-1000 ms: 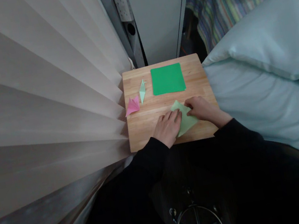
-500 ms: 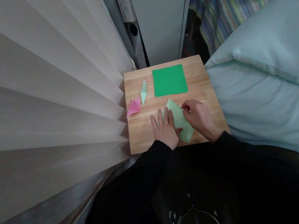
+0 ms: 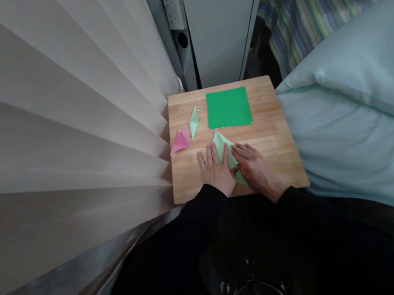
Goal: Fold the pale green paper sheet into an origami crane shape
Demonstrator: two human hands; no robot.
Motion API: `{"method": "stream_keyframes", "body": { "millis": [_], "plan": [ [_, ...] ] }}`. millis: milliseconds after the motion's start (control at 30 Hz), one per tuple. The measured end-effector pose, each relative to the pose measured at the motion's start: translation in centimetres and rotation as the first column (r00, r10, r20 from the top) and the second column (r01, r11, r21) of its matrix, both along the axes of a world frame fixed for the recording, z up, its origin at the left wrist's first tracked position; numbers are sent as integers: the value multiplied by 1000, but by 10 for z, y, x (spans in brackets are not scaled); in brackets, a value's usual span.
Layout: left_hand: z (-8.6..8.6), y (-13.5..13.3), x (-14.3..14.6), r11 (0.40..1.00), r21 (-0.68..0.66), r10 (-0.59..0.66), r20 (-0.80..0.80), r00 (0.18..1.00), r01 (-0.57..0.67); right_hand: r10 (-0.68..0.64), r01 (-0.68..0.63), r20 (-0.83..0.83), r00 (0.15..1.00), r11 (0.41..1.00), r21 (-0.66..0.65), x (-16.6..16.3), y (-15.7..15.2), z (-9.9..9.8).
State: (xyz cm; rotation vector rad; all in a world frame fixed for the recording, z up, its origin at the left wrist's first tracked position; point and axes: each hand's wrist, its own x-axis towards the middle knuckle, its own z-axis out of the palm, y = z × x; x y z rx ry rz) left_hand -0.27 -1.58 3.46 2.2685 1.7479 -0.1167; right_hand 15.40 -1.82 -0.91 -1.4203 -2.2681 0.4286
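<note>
**A:** On the left of the worktop (image 3: 185,190), hard against the curtain (image 3: 67,139), what's at risk?

**B:** The pink folded figure (image 3: 180,141) lies right at that edge, with a slim pale-green folded piece (image 3: 194,121) just beside it. A passing sleeve could, I think, push the pink one off.

**A:** And the hands?

**B:** The left hand (image 3: 216,170) lies flat, fingers spread, on the light-green paper (image 3: 222,142). That paper sits at the near middle of the worktop, its point poking out past the fingertips. Beyond the point, apart from it, lies the dark-green sheet (image 3: 228,108). The right hand (image 3: 255,169) is flat on the paper too, touching the left. Neither hand grips anything.

**A:** So what could go wrong?

**B:** Uneven pressure could let the paper skid on the smooth wood and set the crease crooked. To the right, the bed (image 3: 362,140) butts against the worktop, so an elbow has little room there.
</note>
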Motion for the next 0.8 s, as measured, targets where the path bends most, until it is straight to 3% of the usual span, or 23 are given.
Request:
{"method": "stream_keyframes", "body": {
  "millis": [133, 400, 800],
  "plan": [
    [5, 1, 0, 1000, 3, -27, -1, 1000, 27, 18, -18, 4, 1000, 1000, -12, 0, 0, 0],
    [20, 5, 9, 986, 131, -109, 33, 994, 104, 53, -52, 8, 999, 998, -46, -4, -20, 9],
    [5, 15, 1, 982, 152, -112, 5, 994, 110, 50, -48, 75, 996, 998, -28, -8, -29, 10]
  ]
}}
